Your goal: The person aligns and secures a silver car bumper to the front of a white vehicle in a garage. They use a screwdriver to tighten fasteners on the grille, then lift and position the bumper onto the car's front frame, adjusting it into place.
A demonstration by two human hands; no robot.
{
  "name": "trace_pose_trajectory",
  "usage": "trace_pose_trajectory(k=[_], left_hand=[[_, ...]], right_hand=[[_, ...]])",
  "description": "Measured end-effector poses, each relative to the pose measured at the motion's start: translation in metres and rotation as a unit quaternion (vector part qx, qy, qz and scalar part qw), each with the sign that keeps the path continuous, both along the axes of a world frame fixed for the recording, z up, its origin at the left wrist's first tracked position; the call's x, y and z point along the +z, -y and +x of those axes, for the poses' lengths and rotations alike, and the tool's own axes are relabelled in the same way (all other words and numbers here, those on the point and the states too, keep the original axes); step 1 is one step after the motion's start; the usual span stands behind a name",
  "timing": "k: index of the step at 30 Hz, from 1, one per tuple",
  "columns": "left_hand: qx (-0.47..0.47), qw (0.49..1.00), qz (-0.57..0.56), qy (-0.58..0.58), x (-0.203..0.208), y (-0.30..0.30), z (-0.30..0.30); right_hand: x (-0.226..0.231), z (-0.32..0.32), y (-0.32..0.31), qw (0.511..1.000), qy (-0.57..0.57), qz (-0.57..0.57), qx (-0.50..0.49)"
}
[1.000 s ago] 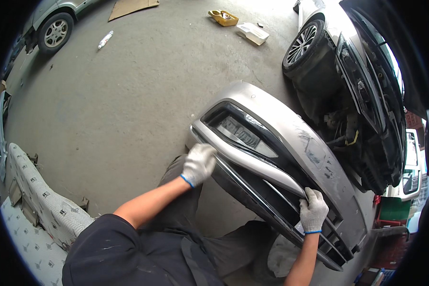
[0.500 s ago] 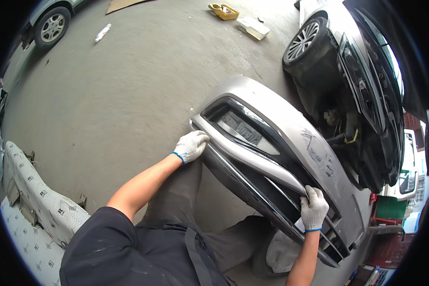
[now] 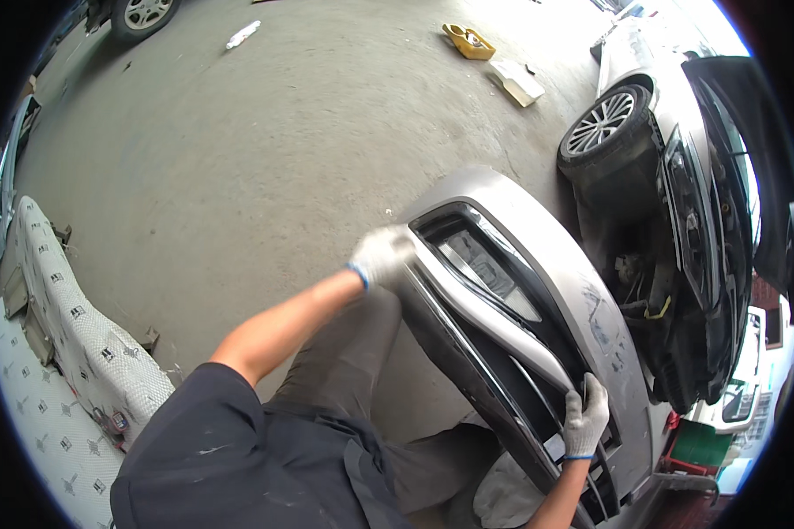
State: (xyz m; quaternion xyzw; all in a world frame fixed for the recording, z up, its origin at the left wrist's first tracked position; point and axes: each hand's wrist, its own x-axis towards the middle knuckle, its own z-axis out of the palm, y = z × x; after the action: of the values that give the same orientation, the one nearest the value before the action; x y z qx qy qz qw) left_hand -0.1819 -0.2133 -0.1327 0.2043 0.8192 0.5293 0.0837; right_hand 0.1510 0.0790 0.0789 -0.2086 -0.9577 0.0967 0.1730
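Observation:
A silver-grey car bumper (image 3: 551, 234) with scuff marks stands tilted in front of my legs. A long silver trim strip (image 3: 494, 317) runs across its black lower grille, below a dark opening with a clear inset. My left hand (image 3: 385, 256), in a white knitted glove with a blue cuff, is at the strip's far left end; motion smears its fingers. My right hand (image 3: 585, 421), gloved the same way, is by the strip's near right end. Its thumb and fingers are apart, and no held thing shows between them.
A silver car (image 3: 670, 132) with its hood up and front end stripped stands at the right. Patterned padded panels (image 3: 71, 309) lie at the left. A yellow tray (image 3: 469, 41) and a pale box-like piece (image 3: 516, 82) are on the far floor. A green bin (image 3: 702, 441) is at right.
The view has shifted, so the scene sits farther right and lower. My right hand's fingers have spread away from the strip's end. My left hand has moved up at the strip's left end.

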Motion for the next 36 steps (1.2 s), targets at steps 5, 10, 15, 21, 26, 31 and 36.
trace_pose_trajectory(k=[5, 10, 15, 21, 26, 31, 36], left_hand=[[-0.199, 0.960, 0.086, 0.176, 0.050, -0.018, 0.132], [0.009, 0.999, -0.036, 0.013, -0.008, -0.015, 0.088], [0.082, 0.994, -0.023, 0.071, -0.064, 0.005, 0.018], [0.087, 0.971, -0.030, 0.220, -0.143, 0.027, -0.034], [0.023, 0.980, -0.072, 0.183, -0.150, 0.011, -0.056], [-0.059, 0.996, -0.056, 0.037, -0.170, 0.012, -0.066], [-0.074, 0.970, -0.173, 0.157, -0.169, 0.005, -0.084]], right_hand=[[-0.012, -0.073, 0.112, 0.988, 0.068, -0.081, 0.115], [-0.061, -0.129, 0.135, 0.970, 0.185, -0.034, 0.152], [-0.093, -0.183, 0.144, 0.951, 0.230, 0.031, 0.206], [-0.160, -0.221, 0.142, 0.955, 0.181, 0.067, 0.227], [-0.177, -0.222, 0.142, 0.966, 0.119, 0.049, 0.225], [-0.172, -0.225, 0.149, 0.972, 0.107, 0.023, 0.209], [-0.169, -0.224, 0.151, 0.981, 0.104, -0.027, 0.164]])
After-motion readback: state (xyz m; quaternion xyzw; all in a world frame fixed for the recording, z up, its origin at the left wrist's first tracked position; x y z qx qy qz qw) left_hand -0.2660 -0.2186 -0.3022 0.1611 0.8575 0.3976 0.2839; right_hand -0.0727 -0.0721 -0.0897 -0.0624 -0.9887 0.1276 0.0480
